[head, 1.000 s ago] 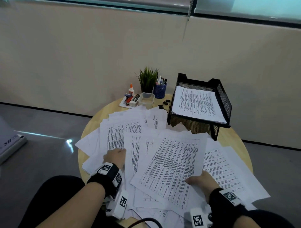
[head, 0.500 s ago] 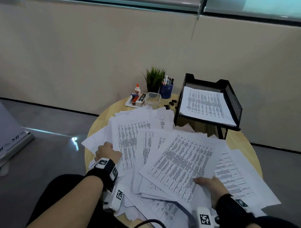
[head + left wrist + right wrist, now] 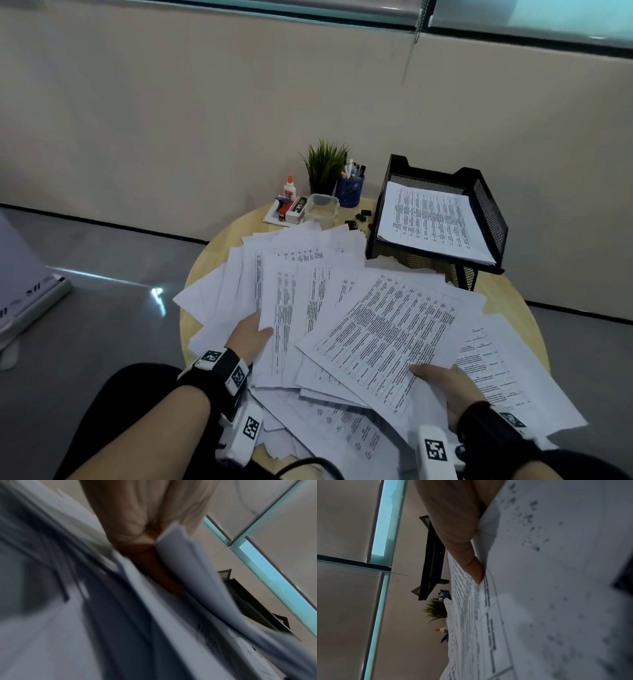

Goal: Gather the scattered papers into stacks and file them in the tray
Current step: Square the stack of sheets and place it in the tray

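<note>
Many printed white papers (image 3: 308, 308) lie fanned and overlapping across the round wooden table (image 3: 212, 260). My left hand (image 3: 250, 335) grips the left edge of a bundle of sheets, its fingers hidden beneath them; the left wrist view is blurred. My right hand (image 3: 438, 377) pinches the near corner of the top printed stack (image 3: 387, 335), and the thumb (image 3: 471, 563) presses on the print. The black mesh tray (image 3: 488, 212) stands at the table's back right on a raised frame and holds a printed stack (image 3: 431, 219).
Behind the papers stand a small green plant (image 3: 325, 164), a blue pen cup (image 3: 350, 189), a glue bottle (image 3: 289, 187), a clear plastic box (image 3: 322, 206), a staples box (image 3: 296, 207) and black binder clips (image 3: 362, 216). Grey floor surrounds the table.
My left hand has gone from resting on top of the left sheets to gripping a bundle's edge. My right hand keeps its hold. The view has shifted left.
</note>
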The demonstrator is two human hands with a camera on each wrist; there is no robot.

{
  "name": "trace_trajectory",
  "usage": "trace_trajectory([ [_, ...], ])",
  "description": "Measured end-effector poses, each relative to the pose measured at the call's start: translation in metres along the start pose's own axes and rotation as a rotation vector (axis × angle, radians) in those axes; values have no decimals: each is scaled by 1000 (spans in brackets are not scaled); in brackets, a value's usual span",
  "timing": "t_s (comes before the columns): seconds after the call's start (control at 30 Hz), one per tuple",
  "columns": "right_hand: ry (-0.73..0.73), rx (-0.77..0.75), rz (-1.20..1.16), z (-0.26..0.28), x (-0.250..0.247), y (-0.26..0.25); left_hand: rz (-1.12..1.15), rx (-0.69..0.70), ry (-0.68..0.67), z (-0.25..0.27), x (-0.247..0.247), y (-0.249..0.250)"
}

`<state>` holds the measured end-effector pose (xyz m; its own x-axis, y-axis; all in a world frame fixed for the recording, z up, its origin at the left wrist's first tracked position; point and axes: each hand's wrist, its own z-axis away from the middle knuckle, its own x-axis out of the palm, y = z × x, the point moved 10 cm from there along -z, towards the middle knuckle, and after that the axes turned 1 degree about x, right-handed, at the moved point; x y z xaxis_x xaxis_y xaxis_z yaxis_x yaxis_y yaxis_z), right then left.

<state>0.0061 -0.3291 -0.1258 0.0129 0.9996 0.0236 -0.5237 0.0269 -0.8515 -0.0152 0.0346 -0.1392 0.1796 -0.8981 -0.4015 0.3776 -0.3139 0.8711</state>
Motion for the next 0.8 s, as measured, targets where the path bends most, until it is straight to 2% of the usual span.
trace_trajectory([
  [0.3,-31,55,193,8,1,14,167,-41,-279,26,47,9],
  [0.43,-91,96,178,5,14,19,289,-85,-220,26,46,12],
  [0.57,-101,73,271,1,20,19,231,-26,-176,26,47,31],
  [0.7,-126,73,404,-3,20,24,203,-49,-185,25,49,37],
  [0.73,-101,55,489,-5,19,22,166,-58,-190,25,50,36],
  [0.8,40,-16,678,-2,12,7,30,-43,-213,25,53,36],
])
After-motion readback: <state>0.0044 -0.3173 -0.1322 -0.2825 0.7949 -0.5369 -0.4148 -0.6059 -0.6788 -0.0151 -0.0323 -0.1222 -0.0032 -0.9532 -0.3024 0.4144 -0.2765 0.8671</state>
